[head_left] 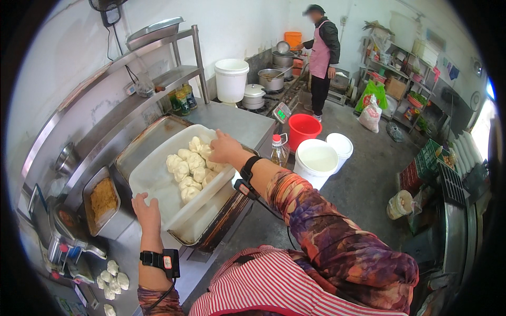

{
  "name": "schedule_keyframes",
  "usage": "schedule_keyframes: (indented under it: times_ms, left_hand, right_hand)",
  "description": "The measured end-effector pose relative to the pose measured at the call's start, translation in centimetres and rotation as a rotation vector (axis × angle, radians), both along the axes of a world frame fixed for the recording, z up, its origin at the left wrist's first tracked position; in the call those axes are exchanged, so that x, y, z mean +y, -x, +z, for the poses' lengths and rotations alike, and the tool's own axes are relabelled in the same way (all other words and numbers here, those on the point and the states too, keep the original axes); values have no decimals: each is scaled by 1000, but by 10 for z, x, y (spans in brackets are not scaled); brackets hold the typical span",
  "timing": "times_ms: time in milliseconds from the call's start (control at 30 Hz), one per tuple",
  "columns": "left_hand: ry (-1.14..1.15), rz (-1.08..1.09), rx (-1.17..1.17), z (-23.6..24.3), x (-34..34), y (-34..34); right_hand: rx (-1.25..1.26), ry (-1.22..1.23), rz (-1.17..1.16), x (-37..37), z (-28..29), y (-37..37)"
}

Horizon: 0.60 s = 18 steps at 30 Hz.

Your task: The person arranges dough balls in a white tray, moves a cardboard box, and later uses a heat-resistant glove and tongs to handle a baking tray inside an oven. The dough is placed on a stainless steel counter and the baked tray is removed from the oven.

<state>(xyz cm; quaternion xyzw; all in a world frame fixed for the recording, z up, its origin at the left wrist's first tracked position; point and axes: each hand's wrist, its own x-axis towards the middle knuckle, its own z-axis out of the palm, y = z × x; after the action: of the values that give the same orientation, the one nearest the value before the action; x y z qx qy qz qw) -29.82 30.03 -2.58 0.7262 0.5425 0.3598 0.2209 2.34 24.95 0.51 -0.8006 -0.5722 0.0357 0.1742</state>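
One pale tub (153, 181) lies at nine o'clock in my head view, over a dark-edged tray (203, 224) that it largely covers. Lumps of dough (181, 169) crowd the tub; they overlap, so I estimate about a dozen. Some may be hidden by the right hand (226, 149), bent over the tub's two o'clock end; whether it grips the rim or touches dough I cannot tell. The left hand (146, 211), at eight o'clock, is unclenched, fingers parted beside the tub's near edge, contact unclear. Between seven and eight o'clock lie several loose pieces (113, 267) on the surface (125, 247), the lowest near the dark rim. One metal pan (118, 224) of brown food (104, 199) sits at half past eight, two white buckets (313, 176) at three, one red basin (304, 132) at two.
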Motion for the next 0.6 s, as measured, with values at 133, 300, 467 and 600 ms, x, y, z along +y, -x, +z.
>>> schedule_keyframes:
  times_ms: [133,300,467,600]
  left_hand:
    - [-17,-14,37,-1,2,1]
    - [-5,-5,23,-2,2,1]
    - [11,-24,22,2,-1,1]
    - [16,-28,1,3,-2,1]
  right_hand:
    - [2,-19,34,-3,1,0]
    - [10,-8,32,-3,1,0]
    - [-7,-12,3,1,-1,0]
    - [12,-1,9,-2,2,0]
